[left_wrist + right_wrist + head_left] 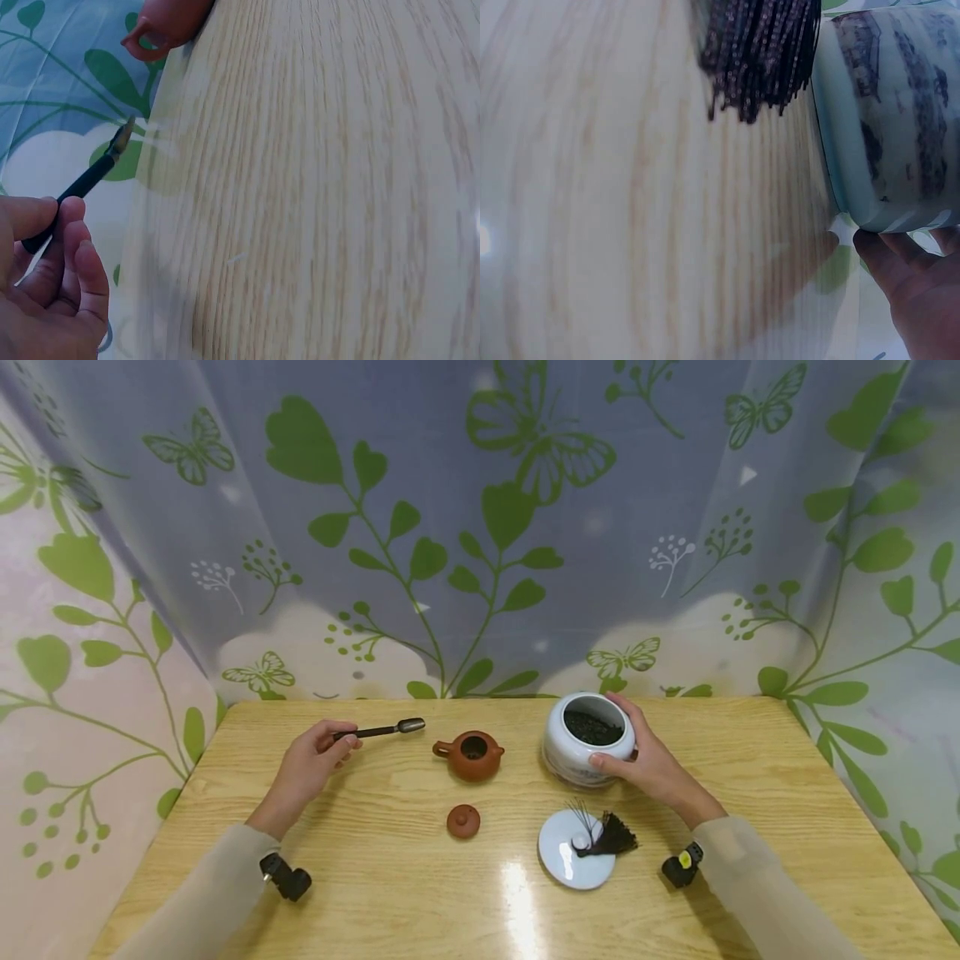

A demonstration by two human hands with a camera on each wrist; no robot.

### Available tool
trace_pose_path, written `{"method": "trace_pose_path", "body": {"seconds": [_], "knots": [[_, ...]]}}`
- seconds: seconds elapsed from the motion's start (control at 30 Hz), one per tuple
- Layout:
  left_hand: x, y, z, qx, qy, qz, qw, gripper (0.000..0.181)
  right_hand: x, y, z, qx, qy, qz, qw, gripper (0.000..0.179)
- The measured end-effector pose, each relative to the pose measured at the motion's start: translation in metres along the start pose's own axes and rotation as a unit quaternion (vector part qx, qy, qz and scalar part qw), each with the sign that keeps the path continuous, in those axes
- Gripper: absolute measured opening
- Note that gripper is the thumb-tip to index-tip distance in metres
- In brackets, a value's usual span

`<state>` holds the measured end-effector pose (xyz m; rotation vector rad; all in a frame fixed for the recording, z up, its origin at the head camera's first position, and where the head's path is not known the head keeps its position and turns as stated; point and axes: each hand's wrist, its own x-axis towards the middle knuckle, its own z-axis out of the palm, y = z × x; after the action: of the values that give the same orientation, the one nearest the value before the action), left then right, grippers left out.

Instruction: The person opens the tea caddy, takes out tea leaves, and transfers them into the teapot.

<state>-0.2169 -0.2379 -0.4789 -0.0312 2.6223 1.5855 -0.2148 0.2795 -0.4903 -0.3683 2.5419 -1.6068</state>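
Note:
Between thumb and fingers my left hand (307, 768) pinches the dark handle of a tea scoop (382, 731), its metal bowl pointing right toward the teapot. That small reddish-brown teapot (476, 765) is uncovered, handle on the left and spout on the right. At its right, my right hand (660, 770) grips the side of a white porcelain tea jar (566, 758), thumb at the front near the rim. Dark tea leaves (591, 727) show inside the jar. In the right wrist view the jar's painted side (896, 112) appears, fingertips at its base.
The teapot's small round lid (463, 821) lies in front of the teapot. A white jar lid (562, 860) with a dark tassel (617, 837) lies in front of the jar. The wooden table (390, 877) meets a patterned curtain (420, 485) behind.

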Motion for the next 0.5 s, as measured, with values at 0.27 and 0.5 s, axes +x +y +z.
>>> {"method": "trace_pose_path", "body": {"seconds": [0.27, 0.5], "knots": [[0.0031, -0.0064, -0.0010, 0.031, -0.001, -0.010, 0.9995, 0.036, -0.0003, 0.0006, -0.0001, 0.003, 0.001, -0.001, 1.0000, 0.106], [0.0028, -0.0105, -0.0004, 0.058, -0.008, -0.025, 0.9980, 0.035, -0.0001, 0.0005, -0.0003, 0.002, 0.000, 0.001, 1.0000, 0.106]]}}
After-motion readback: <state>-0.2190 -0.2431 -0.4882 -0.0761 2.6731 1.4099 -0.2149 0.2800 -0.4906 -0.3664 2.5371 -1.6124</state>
